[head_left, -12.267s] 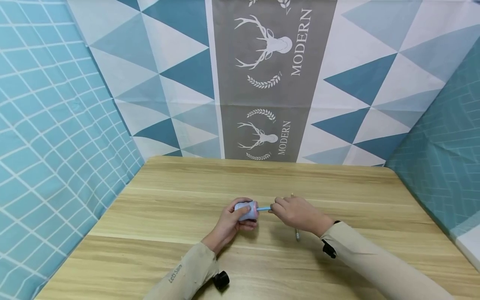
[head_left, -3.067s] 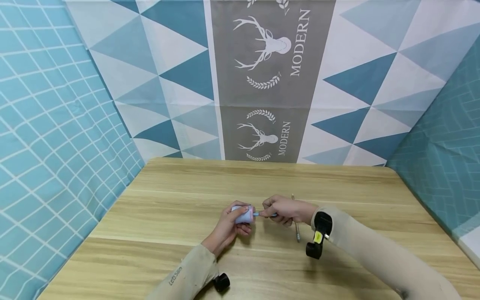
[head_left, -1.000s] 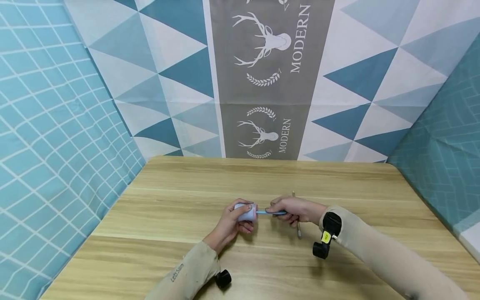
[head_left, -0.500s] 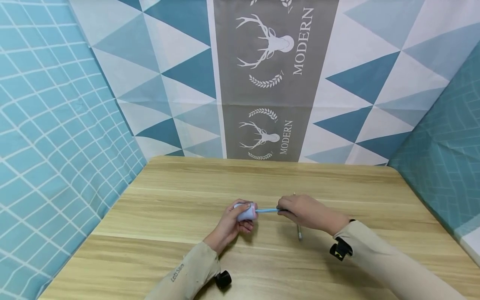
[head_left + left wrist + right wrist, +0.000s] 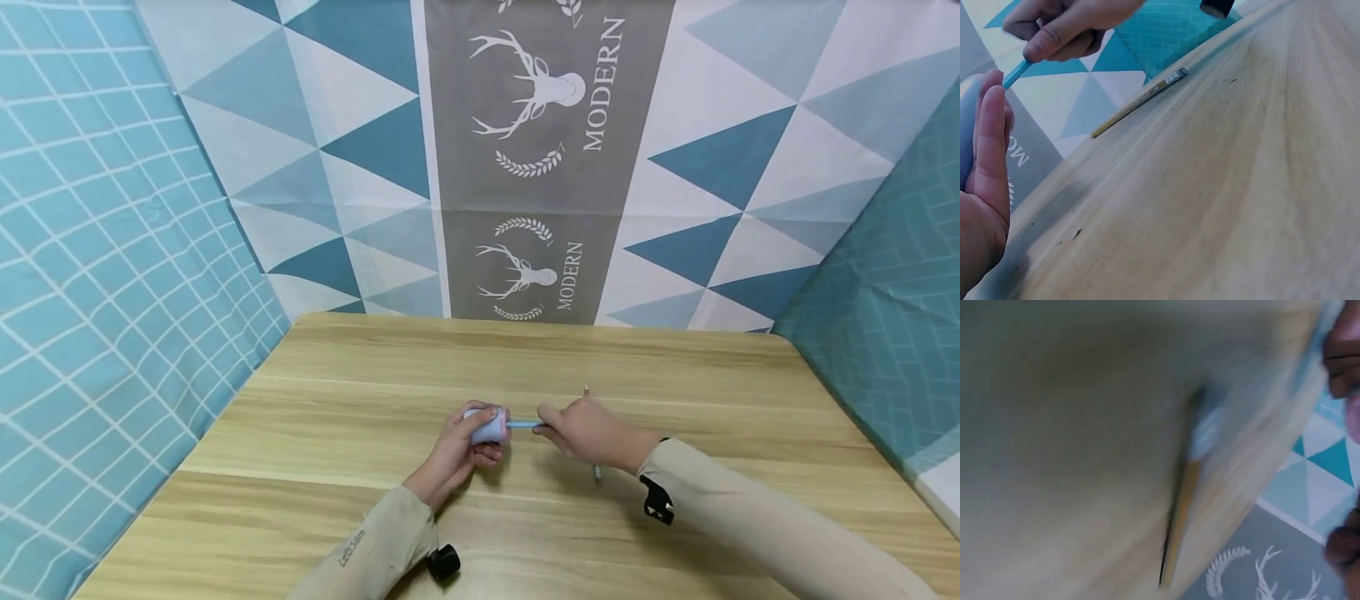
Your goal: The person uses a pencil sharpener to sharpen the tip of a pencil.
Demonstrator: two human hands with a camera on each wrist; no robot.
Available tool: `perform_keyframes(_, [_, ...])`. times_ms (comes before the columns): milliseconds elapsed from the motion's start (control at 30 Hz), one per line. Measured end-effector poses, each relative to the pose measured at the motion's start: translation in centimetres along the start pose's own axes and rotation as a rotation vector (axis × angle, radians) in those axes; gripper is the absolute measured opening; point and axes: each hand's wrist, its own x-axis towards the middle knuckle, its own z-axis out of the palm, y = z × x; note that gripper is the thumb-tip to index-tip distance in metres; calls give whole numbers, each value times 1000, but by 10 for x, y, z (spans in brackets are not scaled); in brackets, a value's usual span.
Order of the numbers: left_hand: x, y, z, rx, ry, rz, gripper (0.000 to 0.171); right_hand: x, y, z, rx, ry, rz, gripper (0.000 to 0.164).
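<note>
My left hand [image 5: 450, 450] holds a small pale blue cylindrical pencil sharpener [image 5: 487, 427] with a pink rim, just above the table in the head view. Out of its right end comes a slim blue pencil [image 5: 522, 424]; the tip inside is hidden. My right hand [image 5: 596, 432] pinches the other end of that pencil, back of the hand upward. In the left wrist view the sharpener [image 5: 967, 125] is mostly cut off at the left edge. Below my right hand a wooden pencil [image 5: 1135, 105] with a metal end lies on the table, partly covered in the head view.
The light wooden table [image 5: 360, 375] reaches back to a wall cloth [image 5: 525, 208] with triangles and deer heads. Blue checked cloth [image 5: 112, 250] hangs at the left, teal cloth [image 5: 885, 317] at the right. A white edge [image 5: 941, 483] shows far right.
My right hand has rolled from thumb-side up a second ago to back-up, and over the last half second shifted left along the blue pencil. My left hand keeps holding the sharpener.
</note>
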Motion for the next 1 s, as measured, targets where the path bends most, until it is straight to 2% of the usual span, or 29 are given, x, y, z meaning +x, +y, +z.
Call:
perform_keyframes(100, [-1,0,0,0,4,5,11,5,-5,-4,329,-105,279,29])
perform_keyframes(200, [-1,-1,0,-2,-1,9,11,11,-6,-11,732,-214,573,33])
perform_keyframes(333, [-1,-2,0,8,-12,19,10,13,1,-15,1250,-356,888,36])
perform_keyframes(400, [-1,-2,0,22,-19,25,10,12,4,-15,1425,-433,977,35])
perform_keyframes(500, [-1,-2,0,48,-33,32,10,10,7,-14,1549,-513,1033,30])
perform_keyframes(600, [-1,0,0,69,-57,40,10,9,5,-16,1514,-478,1024,29])
perform_keyframes(667, [-1,0,0,74,-71,45,12,8,2,-19,1401,-431,980,32])
perform_keyframes(700, [-1,1,0,74,-77,47,12,8,0,-22,1310,-409,934,33])
perform_keyframes(767, [-2,1,0,72,-86,47,13,6,-4,-27,1079,-362,828,32])
perform_keyframes(900, [-1,1,0,50,-78,40,12,1,-6,-36,609,-244,552,17])
perform_keyframes(1000, [-1,0,0,39,-73,37,12,-4,-5,-36,378,-162,315,15])
